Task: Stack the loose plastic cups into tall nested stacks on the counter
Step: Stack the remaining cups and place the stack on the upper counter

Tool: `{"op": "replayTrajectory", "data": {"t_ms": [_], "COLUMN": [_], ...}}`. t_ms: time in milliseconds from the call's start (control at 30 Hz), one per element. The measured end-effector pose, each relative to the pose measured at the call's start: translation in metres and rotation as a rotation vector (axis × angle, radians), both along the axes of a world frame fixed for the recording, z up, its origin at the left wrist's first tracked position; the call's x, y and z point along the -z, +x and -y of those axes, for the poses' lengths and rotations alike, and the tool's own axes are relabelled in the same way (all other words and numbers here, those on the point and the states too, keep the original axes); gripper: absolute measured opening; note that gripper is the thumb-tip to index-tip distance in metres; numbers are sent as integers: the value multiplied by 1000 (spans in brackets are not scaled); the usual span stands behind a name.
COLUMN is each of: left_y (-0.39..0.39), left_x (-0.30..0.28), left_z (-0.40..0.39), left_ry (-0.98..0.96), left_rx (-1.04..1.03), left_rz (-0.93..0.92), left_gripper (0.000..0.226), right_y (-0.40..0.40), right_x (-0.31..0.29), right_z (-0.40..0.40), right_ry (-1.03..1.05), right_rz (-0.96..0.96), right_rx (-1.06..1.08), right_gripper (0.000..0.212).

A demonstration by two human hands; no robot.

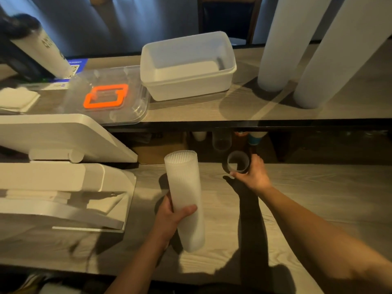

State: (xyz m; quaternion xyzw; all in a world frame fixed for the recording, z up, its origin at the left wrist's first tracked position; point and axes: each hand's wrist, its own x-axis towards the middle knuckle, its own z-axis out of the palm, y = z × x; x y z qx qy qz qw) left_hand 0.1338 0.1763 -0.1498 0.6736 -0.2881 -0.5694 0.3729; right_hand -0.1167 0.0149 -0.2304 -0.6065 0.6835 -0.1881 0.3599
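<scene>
A tall nested stack of frosted plastic cups (pixel 186 194) stands tilted on the lower wooden counter (pixel 307 204). My left hand (pixel 171 215) grips it around the lower middle, thumb across the front. A single clear cup (pixel 238 161) sits at the counter's back edge, mouth toward me. My right hand (pixel 252 172) holds it by the rim and side. Two very tall white cup stacks (pixel 282 39) (pixel 339 54) stand on the upper shelf at the right.
A white tub (pixel 191 85) and a clear lid with an orange frame (pixel 106 96) lie on the upper shelf. A white till machine (pixel 63 166) fills the left of the counter. More cups (pixel 221 141) sit in the dark gap under the shelf.
</scene>
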Motion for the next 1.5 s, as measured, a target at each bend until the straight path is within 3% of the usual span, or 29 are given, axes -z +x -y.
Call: {"op": "replayTrajectory", "data": {"t_ms": [133,233,433,533,667,767,1000,1233,1500], "left_y": [3,4,3,3,0,0,6,16,26], "left_x": [2,3,3,2,-4,-6,-20,-24,-28], "left_z": [-7,-8,-7,-6,-3,-4,-7,-18,-30], "left_ry": [13,15,21,21,10,10,-38,-8,-40], "left_rx": [-8,-11,0,36,106,173,288,397,421], "left_rz": [8,24,116,158,215,265,289,285,323], "left_gripper": [87,87,101,96,100,116,92,94,65], "right_y": [8,12,15,12,2,-2,5,23,45], "right_x": [1,2,-9,-28,-67,-100,-138,-146,-148], "right_z": [6,1,-20,-34,-48,-51,-43,-54,-61], "right_ry": [51,60,113,122,103,102,-48,-19,38], "right_rz": [-81,-60,309,465,612,735,688,604,597], "right_rx": [-133,-120,65,127,61,-36,-53,-217,-248], "right_gripper": [75,76,67,64,46,54,59,58,58]}}
